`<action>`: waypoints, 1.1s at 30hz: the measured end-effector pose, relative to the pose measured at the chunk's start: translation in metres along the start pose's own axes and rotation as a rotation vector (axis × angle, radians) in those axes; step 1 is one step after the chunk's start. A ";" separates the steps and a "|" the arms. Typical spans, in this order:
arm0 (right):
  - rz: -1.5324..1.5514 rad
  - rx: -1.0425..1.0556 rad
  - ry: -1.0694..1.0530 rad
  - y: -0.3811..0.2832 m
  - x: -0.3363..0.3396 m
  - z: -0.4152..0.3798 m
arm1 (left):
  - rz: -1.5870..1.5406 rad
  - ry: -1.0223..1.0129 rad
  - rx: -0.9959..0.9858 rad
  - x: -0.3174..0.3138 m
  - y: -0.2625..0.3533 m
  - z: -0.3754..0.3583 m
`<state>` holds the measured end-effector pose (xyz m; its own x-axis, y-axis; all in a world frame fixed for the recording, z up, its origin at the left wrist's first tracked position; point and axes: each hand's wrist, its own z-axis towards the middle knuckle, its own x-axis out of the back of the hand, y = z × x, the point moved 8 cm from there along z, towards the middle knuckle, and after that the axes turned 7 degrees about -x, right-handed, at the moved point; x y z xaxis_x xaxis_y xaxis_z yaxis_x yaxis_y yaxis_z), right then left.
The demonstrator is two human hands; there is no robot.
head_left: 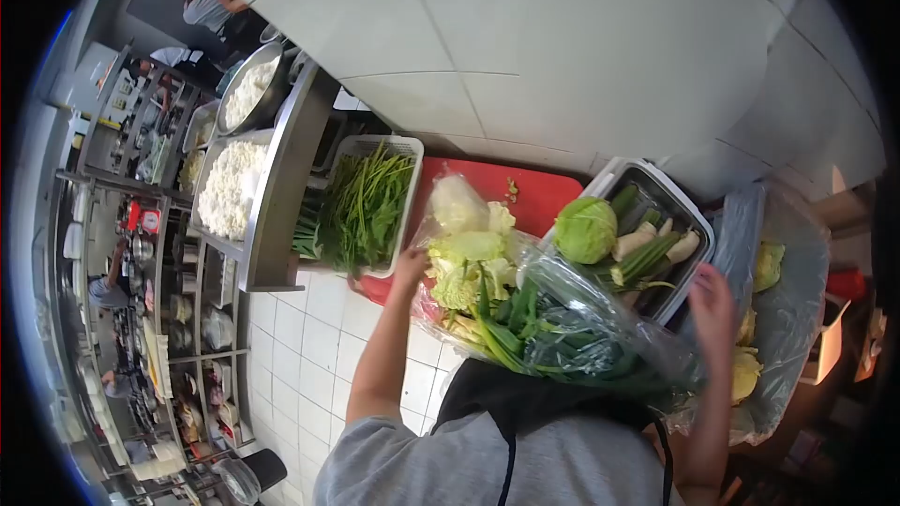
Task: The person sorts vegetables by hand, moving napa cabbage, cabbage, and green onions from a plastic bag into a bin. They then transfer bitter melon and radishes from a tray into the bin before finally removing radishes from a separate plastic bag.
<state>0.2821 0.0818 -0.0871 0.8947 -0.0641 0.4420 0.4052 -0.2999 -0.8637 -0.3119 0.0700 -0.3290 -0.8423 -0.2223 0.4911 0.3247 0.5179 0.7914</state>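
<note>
Left hand: my left hand (410, 269) is at the left side of a clear plastic bag (614, 319), beside the pale cabbage leaves (469, 267).
Right hand: my right hand (711, 298) is raised just beside the near right corner of a dark tray (656, 186).
Fingers: too small and blurred here; I cannot tell whether they pinch the plastic or stand spread.
Bag: in front of my chest, by the red board (548, 192), with cabbage leaves and dark green leaves (527, 330).
Tray: holds a round cabbage (585, 230), pale roots (684, 245) and long green vegetables (649, 256).
White basket (413, 146): left of the board, full of green stems (366, 201).
Lined bin (795, 323): right of the tray, yellowish heads (769, 264) inside.
</note>
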 end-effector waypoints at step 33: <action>-0.751 0.087 -1.242 0.058 -0.516 -0.122 | 0.526 -0.411 -0.249 -0.086 0.007 0.030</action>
<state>-0.1785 -0.0189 -0.3357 0.0354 0.9411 0.3362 0.8112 0.1694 -0.5597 -0.2505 0.1175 -0.3765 -0.6249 0.3603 0.6926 0.7802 0.2554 0.5710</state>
